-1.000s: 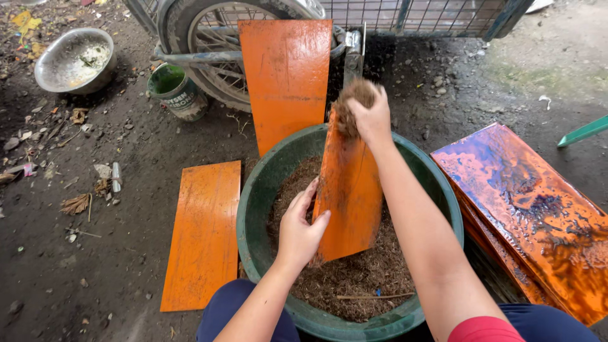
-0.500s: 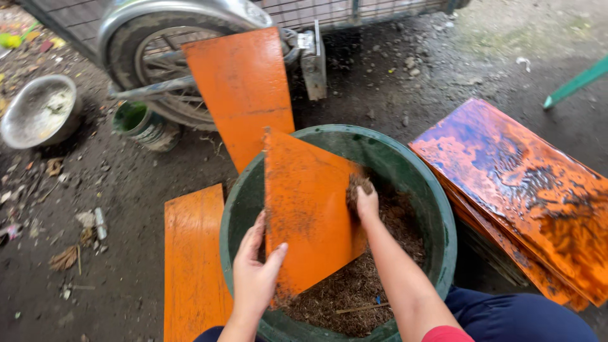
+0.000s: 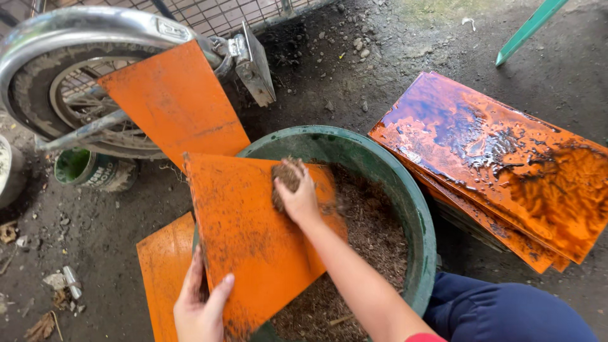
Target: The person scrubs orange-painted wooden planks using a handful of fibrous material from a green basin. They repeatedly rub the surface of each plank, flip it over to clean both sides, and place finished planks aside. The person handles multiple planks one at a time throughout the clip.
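My left hand [image 3: 201, 307] grips the near edge of an orange flat panel [image 3: 253, 244] that lies tilted across the rim of a green tub [image 3: 415, 215]. My right hand [image 3: 296, 196] presses a clump of brown fibre [image 3: 285, 177] against the panel's upper face. The tub holds loose brown fibrous material [image 3: 373, 247]. Dark specks dot the panel's surface.
Another orange panel [image 3: 174, 104] leans against a motorcycle wheel [image 3: 76, 95] behind the tub, and a third [image 3: 161, 278] lies flat on the dirt at left. A stack of wet orange panels [image 3: 500, 158] sits at right. A small green can [image 3: 88, 168] stands by the wheel.
The panel has tipped from nearly upright to lying flatter over the tub's left rim. My right hand slid along its face with the fibre clump, and my left hand shifted to the near edge.
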Motion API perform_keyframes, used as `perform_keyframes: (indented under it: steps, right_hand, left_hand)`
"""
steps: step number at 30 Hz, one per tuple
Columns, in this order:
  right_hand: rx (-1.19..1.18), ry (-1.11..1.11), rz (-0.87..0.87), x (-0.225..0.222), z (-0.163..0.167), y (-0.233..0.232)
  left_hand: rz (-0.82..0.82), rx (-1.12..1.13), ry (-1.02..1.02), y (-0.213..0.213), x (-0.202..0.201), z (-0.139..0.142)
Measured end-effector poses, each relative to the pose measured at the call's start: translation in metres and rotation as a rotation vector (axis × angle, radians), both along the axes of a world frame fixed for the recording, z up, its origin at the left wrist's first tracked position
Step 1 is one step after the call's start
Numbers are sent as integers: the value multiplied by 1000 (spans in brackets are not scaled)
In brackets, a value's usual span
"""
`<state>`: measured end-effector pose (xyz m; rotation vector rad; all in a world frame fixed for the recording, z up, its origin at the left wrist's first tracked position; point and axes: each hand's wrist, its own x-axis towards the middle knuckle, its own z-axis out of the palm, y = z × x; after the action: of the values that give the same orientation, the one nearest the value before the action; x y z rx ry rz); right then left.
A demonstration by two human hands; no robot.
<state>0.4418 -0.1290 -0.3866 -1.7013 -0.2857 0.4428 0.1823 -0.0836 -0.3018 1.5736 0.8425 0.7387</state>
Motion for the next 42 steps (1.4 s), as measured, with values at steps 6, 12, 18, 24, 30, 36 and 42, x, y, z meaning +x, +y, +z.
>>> perform_keyframes:
  steps: [6,12,18,24,30,36,42]
  right_hand:
    - [-141,94,-287,108,-106,18]
    - [-343,183,-217,101,-176,-22]
    - [-568,239,34,73,-186,-57]
    - [-732,192,56,15,-177,-97]
    - [-828,21,109,-34,-172,-133]
    - [-1011,-144,404,-60,-137,-160]
    - [-1250,-122,671,-86,-82,-177]
  left_hand:
    - [-213,3,79,49,-56,-81]
    - [-260,-130,192,96,-99,-130]
    - [-271,-144,208,93,-90,-114]
    - [-14,-25,-50,19,-49,-56]
    - [25,-77,-44,-17,-21,8]
    - [33,-63,-52,-18,-8,33]
    - [-13,-38,-88,-20,-1,38]
